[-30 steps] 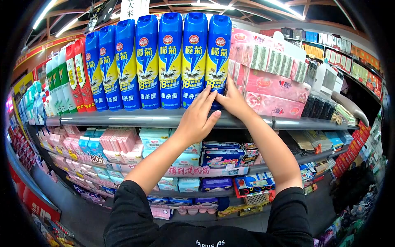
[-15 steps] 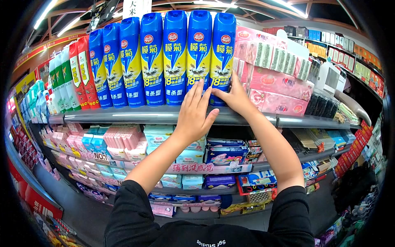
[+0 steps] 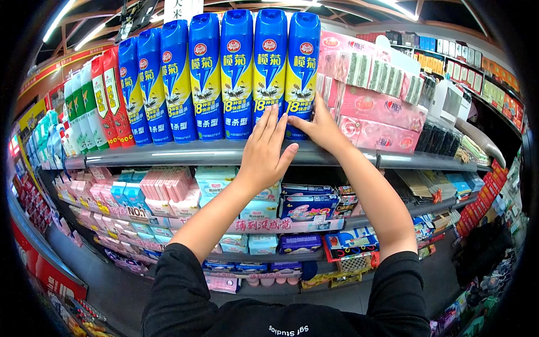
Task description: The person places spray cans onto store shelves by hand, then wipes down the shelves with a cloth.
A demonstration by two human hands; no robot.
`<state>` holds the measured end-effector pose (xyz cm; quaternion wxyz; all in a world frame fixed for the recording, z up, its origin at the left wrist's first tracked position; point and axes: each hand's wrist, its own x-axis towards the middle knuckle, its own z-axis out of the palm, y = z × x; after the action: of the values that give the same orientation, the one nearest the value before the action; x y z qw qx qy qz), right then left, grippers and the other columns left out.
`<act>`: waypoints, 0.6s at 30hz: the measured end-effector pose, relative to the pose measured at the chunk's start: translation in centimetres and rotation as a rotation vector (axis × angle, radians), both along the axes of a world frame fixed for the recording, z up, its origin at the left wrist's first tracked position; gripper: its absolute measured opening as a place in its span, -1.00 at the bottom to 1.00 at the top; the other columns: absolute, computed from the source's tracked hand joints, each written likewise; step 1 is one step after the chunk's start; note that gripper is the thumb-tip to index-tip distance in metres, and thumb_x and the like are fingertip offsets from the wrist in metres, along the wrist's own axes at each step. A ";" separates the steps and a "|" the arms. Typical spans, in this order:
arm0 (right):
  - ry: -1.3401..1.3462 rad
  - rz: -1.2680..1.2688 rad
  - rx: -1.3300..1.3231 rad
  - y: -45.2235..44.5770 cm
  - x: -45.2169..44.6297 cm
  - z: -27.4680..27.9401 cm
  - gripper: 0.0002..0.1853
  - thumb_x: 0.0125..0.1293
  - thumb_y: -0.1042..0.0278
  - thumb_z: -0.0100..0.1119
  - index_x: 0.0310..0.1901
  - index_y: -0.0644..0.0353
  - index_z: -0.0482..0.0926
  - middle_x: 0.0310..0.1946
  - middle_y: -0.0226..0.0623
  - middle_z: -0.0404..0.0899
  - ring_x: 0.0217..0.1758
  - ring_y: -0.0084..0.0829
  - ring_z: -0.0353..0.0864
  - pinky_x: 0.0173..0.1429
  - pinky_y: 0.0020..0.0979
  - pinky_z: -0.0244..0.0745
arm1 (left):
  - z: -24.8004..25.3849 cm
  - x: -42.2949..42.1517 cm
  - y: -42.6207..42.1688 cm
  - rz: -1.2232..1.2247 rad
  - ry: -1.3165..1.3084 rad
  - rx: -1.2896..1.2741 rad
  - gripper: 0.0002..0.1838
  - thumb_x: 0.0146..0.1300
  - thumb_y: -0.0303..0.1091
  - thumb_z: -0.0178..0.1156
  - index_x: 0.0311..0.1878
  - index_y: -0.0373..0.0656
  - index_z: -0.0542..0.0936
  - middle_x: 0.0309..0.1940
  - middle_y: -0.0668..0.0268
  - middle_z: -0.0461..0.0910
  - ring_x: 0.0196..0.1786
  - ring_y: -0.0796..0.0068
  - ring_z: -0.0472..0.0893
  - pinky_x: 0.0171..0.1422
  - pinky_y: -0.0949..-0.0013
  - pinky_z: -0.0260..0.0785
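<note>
Several blue and yellow spray cans (image 3: pixel 237 73) stand upright side by side along the front of the grey top shelf (image 3: pixel 219 153). My left hand (image 3: pixel 266 149) lies flat, fingers extended and thumb apart, its fingertips against the lower part of the second can from the right (image 3: pixel 269 62). On the rightmost can (image 3: pixel 302 67), my right hand (image 3: pixel 323 126) touches the base, thumb across the front and fingers along its right side. How firmly it holds the can is hard to see.
Red cans (image 3: pixel 112 101) and green-white cans (image 3: pixel 90 109) stand at the row's left. Pink tissue packs (image 3: pixel 382 112) are stacked right of the blue cans. Lower shelves hold pink, teal and blue packages (image 3: pixel 309 206). A red-edged display (image 3: pixel 50 264) borders the aisle at lower left.
The view has shifted slightly, moving the cans a little in the picture. Both hands stay at the bases of the two rightmost cans, with only slight movement of the fingers.
</note>
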<state>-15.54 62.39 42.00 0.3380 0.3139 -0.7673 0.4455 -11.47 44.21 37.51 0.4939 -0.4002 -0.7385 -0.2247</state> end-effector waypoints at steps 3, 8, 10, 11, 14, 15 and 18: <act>0.011 -0.007 0.008 -0.1 0.3 0.1 -0.08 0.05 0.32 0.41 0.33 0.41 0.00 0.19 0.10 0.33 0.28 -0.16 0.36 0.30 -0.28 0.28 | 0.0 0.0 0.0 -0.014 -0.012 0.000 -0.39 0.39 -0.08 -0.13 0.31 -0.40 0.24 0.36 -0.19 0.11 0.45 -0.10 0.07 0.47 0.07 -0.07; 0.008 -0.145 0.025 -0.1 0.6 -0.2 -0.07 0.07 0.28 0.39 0.35 0.42 0.00 0.23 0.17 0.29 0.32 -0.10 0.31 0.34 -0.26 0.24 | -0.4 0.4 -0.5 -0.099 -0.058 -0.009 -0.42 0.39 -0.11 -0.12 0.31 -0.36 0.26 0.37 -0.14 0.13 0.44 -0.09 0.10 0.47 0.07 -0.06; 0.036 -0.220 0.024 -0.6 2.3 -0.4 -0.07 0.08 0.26 0.38 0.35 0.42 0.00 0.24 0.18 0.27 0.33 -0.07 0.29 0.35 -0.25 0.22 | -1.2 1.4 -1.3 -0.239 -0.121 -0.009 -0.48 0.34 -0.20 -0.04 0.29 -0.29 0.31 0.35 -0.06 0.20 0.43 -0.04 0.15 0.47 0.09 -0.04; 0.211 -0.327 0.093 -0.9 4.1 -0.8 -0.10 0.08 0.28 0.36 0.35 0.41 0.03 0.25 0.18 0.26 0.34 -0.02 0.28 0.37 -0.23 0.20 | -1.9 2.2 -1.9 -0.278 -0.111 -0.026 -0.50 0.27 -0.27 0.03 0.25 -0.28 0.35 0.31 -0.04 0.27 0.37 -0.02 0.23 0.42 0.09 0.05; 0.569 -0.373 0.208 -0.5 9.5 -4.1 -0.34 0.07 0.41 0.28 0.23 0.36 0.29 0.18 0.05 0.38 0.27 0.02 0.35 0.35 -0.18 0.25 | -6.3 5.4 -4.2 -0.437 -0.242 -0.046 -0.61 0.15 -0.42 0.15 0.09 -0.24 0.49 0.11 0.07 0.51 0.16 0.10 0.49 0.26 0.15 0.29; 0.588 -0.375 0.248 -0.1 11.4 -6.3 -0.47 0.04 0.46 0.28 0.10 0.33 0.43 0.07 -0.02 0.49 0.17 -0.03 0.47 0.29 -0.18 0.33 | -8.8 6.6 -5.1 -0.450 -0.315 -0.064 -0.66 0.14 -0.43 0.15 0.02 -0.23 0.53 0.02 0.10 0.56 0.09 0.12 0.54 0.19 0.16 0.34; 0.233 -0.252 0.277 1.1 17.0 -15.7 -0.77 -0.04 0.49 0.27 -0.27 0.25 0.58 -0.36 -0.20 0.61 -0.33 -0.22 0.63 -0.24 -0.29 0.53 | -16.9 10.1 -8.1 -0.409 -0.709 -0.169 -0.83 0.18 -0.39 0.17 -0.17 -0.17 0.64 -0.28 0.15 0.65 -0.22 0.18 0.64 -0.09 0.23 0.47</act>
<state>1.46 63.50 26.27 0.4309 0.3083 -0.8102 0.2506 -1.34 36.13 20.62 0.1198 -0.4759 -0.7839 -0.3804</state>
